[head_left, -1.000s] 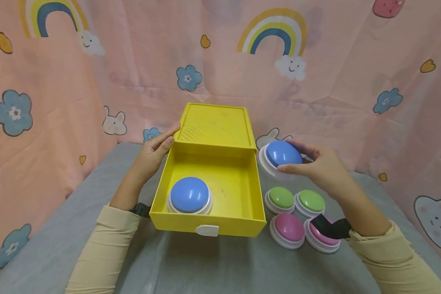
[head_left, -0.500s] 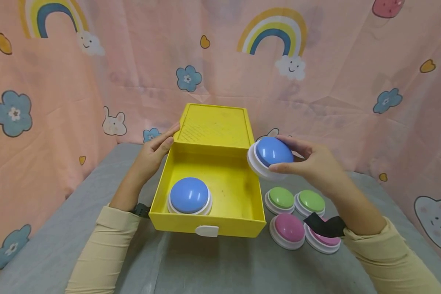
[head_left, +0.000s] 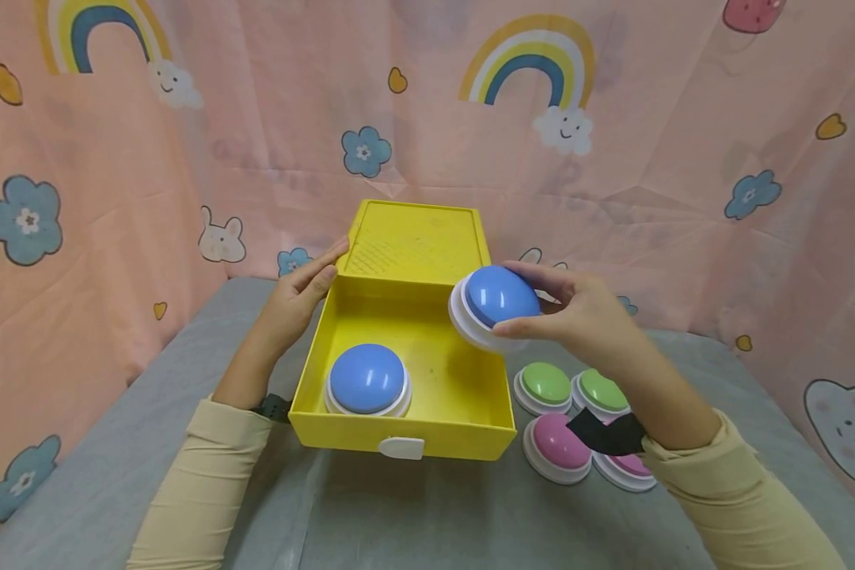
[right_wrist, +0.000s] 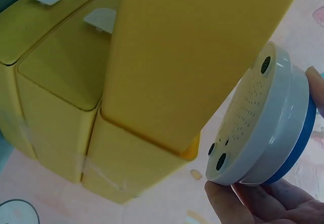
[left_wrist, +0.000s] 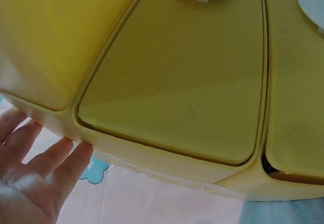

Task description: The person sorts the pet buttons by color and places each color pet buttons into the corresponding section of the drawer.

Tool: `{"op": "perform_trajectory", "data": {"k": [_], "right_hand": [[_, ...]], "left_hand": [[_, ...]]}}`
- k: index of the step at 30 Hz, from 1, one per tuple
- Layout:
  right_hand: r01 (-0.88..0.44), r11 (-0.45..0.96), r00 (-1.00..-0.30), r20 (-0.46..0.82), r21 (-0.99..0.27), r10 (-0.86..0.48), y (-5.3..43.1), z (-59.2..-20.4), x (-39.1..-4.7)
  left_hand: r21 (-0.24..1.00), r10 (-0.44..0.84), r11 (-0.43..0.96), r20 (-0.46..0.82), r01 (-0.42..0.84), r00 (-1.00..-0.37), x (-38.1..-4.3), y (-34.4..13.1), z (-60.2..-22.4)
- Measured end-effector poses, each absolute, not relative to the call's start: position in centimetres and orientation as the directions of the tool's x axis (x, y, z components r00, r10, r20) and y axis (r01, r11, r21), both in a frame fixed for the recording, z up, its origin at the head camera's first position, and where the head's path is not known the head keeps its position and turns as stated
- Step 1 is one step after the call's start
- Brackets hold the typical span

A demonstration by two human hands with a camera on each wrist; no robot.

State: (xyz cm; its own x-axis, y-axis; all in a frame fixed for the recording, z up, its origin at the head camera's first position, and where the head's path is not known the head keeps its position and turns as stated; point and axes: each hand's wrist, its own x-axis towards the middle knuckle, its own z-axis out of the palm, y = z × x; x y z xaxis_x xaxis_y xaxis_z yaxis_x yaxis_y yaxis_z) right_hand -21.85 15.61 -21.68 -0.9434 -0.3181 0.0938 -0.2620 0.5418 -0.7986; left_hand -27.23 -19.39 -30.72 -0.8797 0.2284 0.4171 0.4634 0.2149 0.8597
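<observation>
My right hand holds a blue-domed buzzer button by its dome between thumb and fingers. It is tilted above the right edge of a pulled-out yellow drawer. In the right wrist view the white base of the held buzzer button shows speaker holes and dark round feet. A second blue buzzer button sits in the drawer's front left. My left hand rests on the left side of the yellow drawer cabinet, its fingers fairly straight against the edge in the left wrist view.
Right of the drawer, two green buzzer buttons and two pink ones stand on the grey table. Lower shut drawers with white handles show below the pulled-out one. A pink patterned curtain hangs behind.
My right hand has carried the blue buzzer button leftward, from beside the drawer to over its right edge. The left hand and the drawer stay put.
</observation>
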Motion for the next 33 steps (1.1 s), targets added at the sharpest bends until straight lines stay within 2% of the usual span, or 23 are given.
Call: {"op": "perform_trajectory", "data": {"k": [10, 21, 33], "right_hand": [[-0.241, 0.564, -0.947, 0.063, -0.790, -0.316, 14.3, -21.3, -21.4], [-0.257, 0.523, -0.935, 0.073, -0.813, -0.346, 13.2, -21.6, -21.7], [-0.282, 0.578, -0.924, 0.056, -0.765, -0.377, 12.3, -22.2, -22.3]], "left_hand": [[0.860, 0.228, 0.212, 0.419, 0.465, -0.879, -27.2, -19.3, -30.6], [0.859, 0.225, 0.213, 0.421, 0.466, -0.879, -27.3, -19.4, -30.7], [0.855, 0.225, 0.217, 0.426, 0.471, -0.876, -27.3, -19.3, -30.8]]}}
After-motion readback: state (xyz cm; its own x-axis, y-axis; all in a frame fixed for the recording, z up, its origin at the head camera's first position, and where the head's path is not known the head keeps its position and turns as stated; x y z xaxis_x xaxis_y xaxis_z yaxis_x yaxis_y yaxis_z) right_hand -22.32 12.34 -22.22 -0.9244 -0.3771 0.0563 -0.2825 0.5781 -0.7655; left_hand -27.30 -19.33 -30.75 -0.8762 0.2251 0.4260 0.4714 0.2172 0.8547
